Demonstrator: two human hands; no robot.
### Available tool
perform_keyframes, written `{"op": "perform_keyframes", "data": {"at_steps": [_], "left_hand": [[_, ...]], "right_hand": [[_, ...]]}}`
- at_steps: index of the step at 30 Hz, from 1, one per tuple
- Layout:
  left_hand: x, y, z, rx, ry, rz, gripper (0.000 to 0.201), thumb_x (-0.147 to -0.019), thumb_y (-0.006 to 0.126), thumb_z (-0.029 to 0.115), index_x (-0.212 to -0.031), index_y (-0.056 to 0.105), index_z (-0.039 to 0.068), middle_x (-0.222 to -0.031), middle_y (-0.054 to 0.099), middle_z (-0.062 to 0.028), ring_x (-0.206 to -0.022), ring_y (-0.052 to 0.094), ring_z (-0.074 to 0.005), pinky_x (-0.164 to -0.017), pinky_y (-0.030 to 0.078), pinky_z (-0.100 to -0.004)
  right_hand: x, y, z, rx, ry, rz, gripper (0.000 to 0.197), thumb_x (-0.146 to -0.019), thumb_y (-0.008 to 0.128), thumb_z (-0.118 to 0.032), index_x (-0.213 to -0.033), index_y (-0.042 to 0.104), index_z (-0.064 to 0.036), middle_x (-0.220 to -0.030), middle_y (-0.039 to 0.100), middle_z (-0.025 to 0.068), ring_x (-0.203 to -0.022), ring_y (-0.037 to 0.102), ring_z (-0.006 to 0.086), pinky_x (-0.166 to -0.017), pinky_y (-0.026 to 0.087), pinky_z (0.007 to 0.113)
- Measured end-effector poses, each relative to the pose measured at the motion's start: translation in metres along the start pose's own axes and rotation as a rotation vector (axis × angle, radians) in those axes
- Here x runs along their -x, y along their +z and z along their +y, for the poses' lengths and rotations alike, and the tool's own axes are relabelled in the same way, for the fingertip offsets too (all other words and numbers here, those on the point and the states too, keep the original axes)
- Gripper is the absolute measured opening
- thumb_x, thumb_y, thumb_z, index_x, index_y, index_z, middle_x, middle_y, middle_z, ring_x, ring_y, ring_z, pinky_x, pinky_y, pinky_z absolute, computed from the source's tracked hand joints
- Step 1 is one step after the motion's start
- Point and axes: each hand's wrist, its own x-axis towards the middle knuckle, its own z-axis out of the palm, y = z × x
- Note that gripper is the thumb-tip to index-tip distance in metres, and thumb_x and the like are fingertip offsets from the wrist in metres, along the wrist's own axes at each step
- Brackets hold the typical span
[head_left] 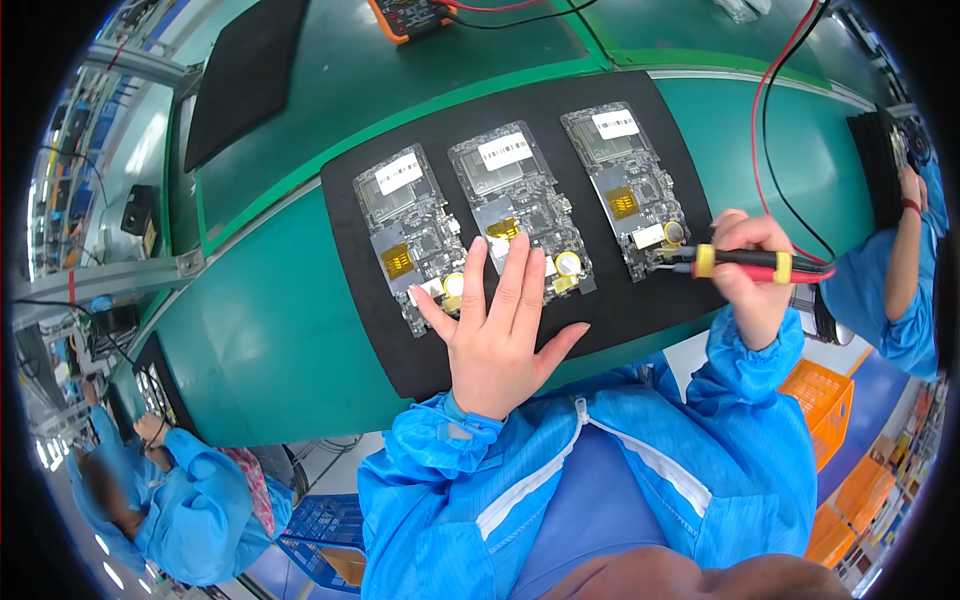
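Observation:
Three circuit boards lie side by side on a black mat (690, 150): a left board (412, 213), a middle board (535, 195) and a right board (607, 152). Each carries a white label, a gold-coloured patch and a round coin-like part. My left hand (497, 355) is open, fingers spread, over the lower parts of the left and middle boards. In my right hand (752, 236) is a pair of test probes (742, 263), one black and one red, joined by yellow bands. Their tips are at the lower end of the right board; exact contact is too small to tell.
An orange multimeter (403, 22) stands beyond the mat. Red and black leads (762, 150) hang down at right to the probes. A dark panel (245, 85) lies far left. Co-workers in blue sit at left (215, 510) and right (870, 280). Orange crates (815, 405) stand lower right.

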Motion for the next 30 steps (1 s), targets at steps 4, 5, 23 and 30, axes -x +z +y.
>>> {"op": "perform_keyframes", "data": {"at_steps": [4,5,23,30], "left_hand": [[0.0,0.0,-0.001,-0.009,0.002,-0.001,0.074,-0.079,0.07,0.052,-0.137,0.054,0.008,-0.147,0.047,-0.0031,-0.138,0.038,-0.0318,-0.107,-0.007,-0.0703],[0.001,0.001,-0.001,-0.003,0.002,-0.001,0.074,-0.079,0.07,0.052,-0.136,0.054,0.008,-0.147,0.047,-0.0031,-0.138,0.038,-0.0313,-0.107,-0.006,-0.0707],[0.0,0.003,-0.002,0.018,-0.003,0.008,0.071,-0.079,0.07,0.048,-0.135,0.055,0.008,-0.146,0.047,-0.0043,-0.137,0.04,-0.0285,-0.106,-0.003,-0.0715],[0.001,0.003,-0.002,0.007,0.002,0.002,0.07,-0.079,0.07,0.048,-0.135,0.056,0.008,-0.146,0.047,-0.0043,-0.137,0.041,-0.0283,-0.106,-0.003,-0.0716]], "right_hand": [[-0.003,0.037,-0.011,0.062,0.094,-0.08,0.026,-0.075,0.079,-0.001,-0.093,0.06,-0.0018,-0.092,0.062,0.0069,-0.08,0.06,0.0129,-0.07,0.048,0.025],[-0.005,0.045,-0.012,0.078,0.151,-0.113,0.024,-0.076,0.08,-0.002,-0.091,0.061,-0.002,-0.089,0.063,0.0069,-0.079,0.06,0.014,-0.07,0.047,0.027],[-0.02,0.068,-0.009,0.281,-0.041,-0.103,0.015,-0.074,0.079,-0.008,-0.082,0.066,-0.0058,-0.078,0.068,0.0033,-0.082,0.059,0.0201,-0.079,0.044,0.035],[-0.022,0.068,-0.009,0.324,-0.033,-0.124,0.015,-0.074,0.079,-0.009,-0.081,0.066,-0.007,-0.079,0.068,0.0018,-0.082,0.059,0.0192,-0.082,0.042,0.035]]}}
